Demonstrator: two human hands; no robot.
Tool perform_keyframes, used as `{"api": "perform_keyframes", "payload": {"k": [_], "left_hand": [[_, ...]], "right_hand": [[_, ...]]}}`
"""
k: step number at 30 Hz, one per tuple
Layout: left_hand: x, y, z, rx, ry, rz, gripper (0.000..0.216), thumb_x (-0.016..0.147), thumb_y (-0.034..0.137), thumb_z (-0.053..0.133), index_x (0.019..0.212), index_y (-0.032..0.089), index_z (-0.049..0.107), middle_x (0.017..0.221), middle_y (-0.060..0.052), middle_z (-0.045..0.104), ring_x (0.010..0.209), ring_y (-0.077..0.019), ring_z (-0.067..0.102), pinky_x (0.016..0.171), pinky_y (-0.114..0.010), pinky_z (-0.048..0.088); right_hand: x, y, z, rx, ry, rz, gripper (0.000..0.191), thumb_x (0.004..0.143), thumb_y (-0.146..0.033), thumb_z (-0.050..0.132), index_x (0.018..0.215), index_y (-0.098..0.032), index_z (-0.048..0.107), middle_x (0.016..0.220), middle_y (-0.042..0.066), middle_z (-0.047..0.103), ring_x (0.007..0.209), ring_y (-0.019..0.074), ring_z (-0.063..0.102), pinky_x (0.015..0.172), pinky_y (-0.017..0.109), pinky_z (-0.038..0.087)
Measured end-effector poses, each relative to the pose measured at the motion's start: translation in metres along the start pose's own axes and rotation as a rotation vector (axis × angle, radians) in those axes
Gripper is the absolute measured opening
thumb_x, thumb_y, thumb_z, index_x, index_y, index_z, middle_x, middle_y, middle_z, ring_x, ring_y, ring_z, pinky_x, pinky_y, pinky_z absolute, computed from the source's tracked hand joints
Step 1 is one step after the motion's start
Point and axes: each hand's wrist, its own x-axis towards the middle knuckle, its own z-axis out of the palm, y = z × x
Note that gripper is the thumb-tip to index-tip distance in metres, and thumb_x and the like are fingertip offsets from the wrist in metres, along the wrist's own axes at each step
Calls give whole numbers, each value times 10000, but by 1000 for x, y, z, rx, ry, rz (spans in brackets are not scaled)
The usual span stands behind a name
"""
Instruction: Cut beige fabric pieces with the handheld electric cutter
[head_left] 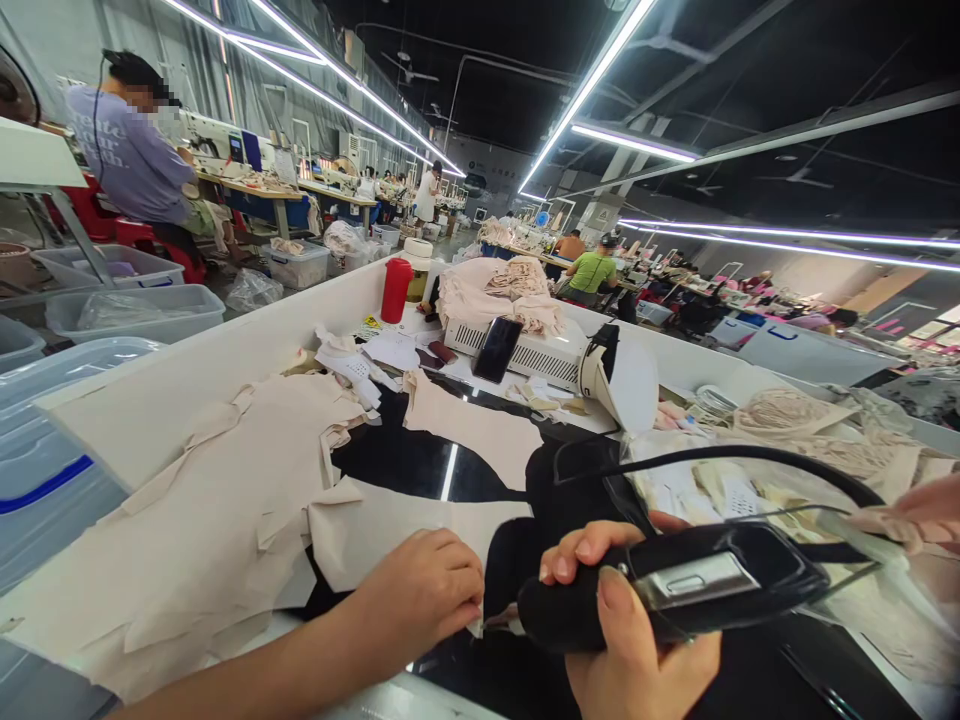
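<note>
My right hand [630,640] is wrapped round a black hand-held tool [675,590] with a metal plate on top and a black cable [720,458] looping off to the right. Its tip points left, close to my left hand. My left hand [424,590] is closed, its fingertips pinching the edge of a beige fabric piece [390,525] against the black glossy table top [405,465]. More beige fabric cut-outs [210,500] lie spread to the left.
A white wall [247,335] borders the table. On it stand a red bottle [395,290], a phone [496,348] leaning on a white grilled box [540,355], and fabric piles [502,290]. Plastic bins [135,310] stand at the left. Other people sit at sewing stations behind.
</note>
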Motion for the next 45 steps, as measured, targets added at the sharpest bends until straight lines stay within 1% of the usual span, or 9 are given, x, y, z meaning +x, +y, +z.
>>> {"api": "perform_keyframes", "payload": {"k": [6, 13, 18, 22, 27, 34, 38, 43, 45], "left_hand": [[1, 2, -2, 18, 5, 0, 273, 846, 88, 885, 896, 201, 642, 998, 34, 733, 961, -183, 668, 897, -300, 470], [1, 3, -1, 26, 1, -2, 261, 847, 92, 883, 890, 202, 650, 999, 34, 740, 952, -185, 669, 891, -304, 481], [2, 2, -1, 19, -4, -17, 236, 875, 91, 858, 892, 193, 646, 1001, 28, 738, 967, -186, 666, 905, -308, 478], [2, 2, -3, -1, 2, -2, 237, 873, 92, 860, 888, 198, 649, 992, 28, 738, 956, -185, 669, 892, -303, 473], [0, 1, -2, -7, -6, -21, 254, 859, 83, 871, 885, 202, 649, 1001, 35, 736, 967, -181, 666, 896, -302, 461], [1, -1, -1, -5, -3, -6, 229, 872, 113, 868, 893, 200, 657, 1000, 33, 736, 960, -180, 662, 895, -302, 469], [0, -1, 0, -5, -6, -6, 233, 870, 107, 867, 895, 202, 656, 1003, 33, 735, 967, -183, 665, 903, -305, 477], [-1, 2, -6, -15, -1, -1, 187, 920, 90, 808, 933, 201, 658, 1032, 13, 732, 995, -186, 682, 927, -305, 501], [-1, 5, -8, 1, 14, 19, 166, 940, 78, 776, 970, 199, 666, 1072, 0, 730, 1026, -187, 689, 959, -306, 511]], "right_hand": [[-1, -2, 2, -39, 9, 12, 391, 941, -198, 763, 1258, -330, 578, 796, -37, 655, 618, 147, 623, 580, 322, 595], [0, -2, 4, -21, 18, 22, 402, 933, -201, 775, 1257, -337, 580, 796, -40, 657, 628, 148, 626, 580, 310, 590], [-1, -4, 5, -42, 52, 35, 401, 934, -191, 776, 1252, -335, 580, 800, -39, 667, 630, 144, 622, 587, 311, 596], [-2, -4, 4, -19, 28, 27, 403, 927, -188, 778, 1251, -331, 584, 795, -39, 666, 619, 146, 628, 576, 314, 596], [-2, -1, 3, 18, 4, 5, 408, 928, -198, 771, 1269, -323, 587, 798, -37, 658, 610, 149, 633, 562, 309, 583], [-3, -2, 8, -23, 50, 36, 385, 934, -202, 776, 1244, -339, 593, 796, -42, 663, 627, 141, 611, 584, 302, 582], [0, -4, 7, -10, 18, 33, 396, 930, -208, 776, 1252, -337, 584, 801, -43, 663, 617, 148, 624, 572, 316, 590], [5, -8, 2, -16, 47, 39, 424, 910, -229, 808, 1251, -327, 577, 796, -47, 669, 618, 149, 648, 594, 318, 608], [8, -10, -1, -65, 52, 61, 480, 886, -233, 838, 1269, -328, 565, 820, -46, 683, 634, 151, 665, 613, 316, 614]]}}
